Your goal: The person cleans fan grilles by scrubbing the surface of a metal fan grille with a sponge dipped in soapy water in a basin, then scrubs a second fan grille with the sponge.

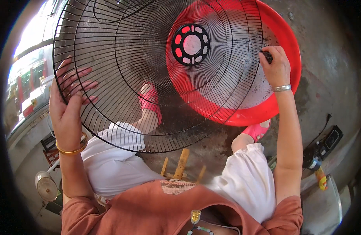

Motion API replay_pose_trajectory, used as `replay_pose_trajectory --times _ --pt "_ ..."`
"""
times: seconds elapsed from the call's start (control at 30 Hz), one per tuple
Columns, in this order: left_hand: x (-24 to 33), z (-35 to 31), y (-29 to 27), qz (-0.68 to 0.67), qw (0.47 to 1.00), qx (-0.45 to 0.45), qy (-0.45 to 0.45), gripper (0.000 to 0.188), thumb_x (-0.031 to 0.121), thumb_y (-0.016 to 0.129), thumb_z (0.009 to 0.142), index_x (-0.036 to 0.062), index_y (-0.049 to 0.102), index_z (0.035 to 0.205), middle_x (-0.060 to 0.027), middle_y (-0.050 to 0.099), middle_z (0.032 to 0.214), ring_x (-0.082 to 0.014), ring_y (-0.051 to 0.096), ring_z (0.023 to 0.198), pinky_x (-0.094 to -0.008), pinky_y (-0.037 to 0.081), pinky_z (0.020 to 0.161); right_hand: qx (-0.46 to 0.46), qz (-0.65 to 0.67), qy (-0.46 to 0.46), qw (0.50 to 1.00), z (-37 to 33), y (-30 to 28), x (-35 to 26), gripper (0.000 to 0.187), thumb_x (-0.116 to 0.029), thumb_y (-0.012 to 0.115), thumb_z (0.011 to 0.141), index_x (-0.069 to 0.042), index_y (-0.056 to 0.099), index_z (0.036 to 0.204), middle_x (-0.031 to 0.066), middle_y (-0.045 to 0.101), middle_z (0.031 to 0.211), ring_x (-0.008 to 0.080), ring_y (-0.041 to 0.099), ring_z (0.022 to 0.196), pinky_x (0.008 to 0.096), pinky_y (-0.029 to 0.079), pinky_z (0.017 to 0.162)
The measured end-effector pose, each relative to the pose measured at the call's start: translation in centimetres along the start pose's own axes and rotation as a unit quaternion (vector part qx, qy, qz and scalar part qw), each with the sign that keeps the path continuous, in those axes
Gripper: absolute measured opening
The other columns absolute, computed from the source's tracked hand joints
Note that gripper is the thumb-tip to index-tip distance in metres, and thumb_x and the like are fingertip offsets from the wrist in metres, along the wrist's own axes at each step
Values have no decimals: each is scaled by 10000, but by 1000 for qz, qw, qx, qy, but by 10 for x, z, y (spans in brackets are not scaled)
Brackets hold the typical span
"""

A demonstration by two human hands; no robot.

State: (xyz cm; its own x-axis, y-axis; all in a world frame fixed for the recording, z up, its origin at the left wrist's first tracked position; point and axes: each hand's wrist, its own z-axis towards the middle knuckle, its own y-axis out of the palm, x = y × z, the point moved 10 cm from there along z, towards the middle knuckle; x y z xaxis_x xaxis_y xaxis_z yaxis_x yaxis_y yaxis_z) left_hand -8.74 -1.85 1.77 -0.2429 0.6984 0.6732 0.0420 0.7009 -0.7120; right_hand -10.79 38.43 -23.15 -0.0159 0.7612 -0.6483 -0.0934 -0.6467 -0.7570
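A large round black wire fan grille (121,70) is held up in front of me, tilted, with a ring-shaped hub at its centre. My left hand (72,100) grips its left rim, fingers behind the wires and thumb on the near side. Pinched in my right hand (276,66) is a small dark, rough wad, like a scouring ball (267,56), right beside the grille's right rim. Under the grille's right part stands a red basin (292,51) of cloudy, sudsy water, partly seen through the wires.
My feet in pink shoes (151,102) flank the near side of the basin on a wet grey floor (321,78). Wooden stool-like legs (182,162) show between my knees. A small fan (46,187) stands lower left, and a black device with a cord (331,140) lies at right.
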Motion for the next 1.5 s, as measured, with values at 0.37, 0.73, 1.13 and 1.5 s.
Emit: replay_pose_trajectory --times 0.37,0.73,1.13,1.5 --pt "9 0 7 -16 1000 0 -11 597 -60 367 839 32 329 1427 -141 576 1191 -196 639 958 -281 556 740 -159 -51 91 982 -21 18 46 270 -143 664 759 -68 619 1014 165 637 1007 358 606 959 430 497 839" --pt "13 2 11 -31 999 -18 -16 662 -90 358 772 26 339 1424 -172 572 1183 -214 642 961 -291 569 732 6 251 -155 955 13 38 -125 236 -57 693 746 -51 602 963 126 589 963 310 588 923 384 502 795" --pt "7 0 5 -25 999 0 -32 672 -101 354 756 24 345 1415 -179 567 1194 -219 638 977 -302 571 744 70 219 -202 952 27 18 -142 229 -65 686 741 -52 609 956 99 603 949 316 605 903 386 514 780" --pt "1 4 11 -14 1000 -6 -25 634 -62 376 788 29 348 1415 -170 577 1175 -215 645 962 -299 574 727 112 75 -153 979 55 2 -86 188 -36 660 757 -48 625 940 108 609 961 305 598 924 371 508 802"
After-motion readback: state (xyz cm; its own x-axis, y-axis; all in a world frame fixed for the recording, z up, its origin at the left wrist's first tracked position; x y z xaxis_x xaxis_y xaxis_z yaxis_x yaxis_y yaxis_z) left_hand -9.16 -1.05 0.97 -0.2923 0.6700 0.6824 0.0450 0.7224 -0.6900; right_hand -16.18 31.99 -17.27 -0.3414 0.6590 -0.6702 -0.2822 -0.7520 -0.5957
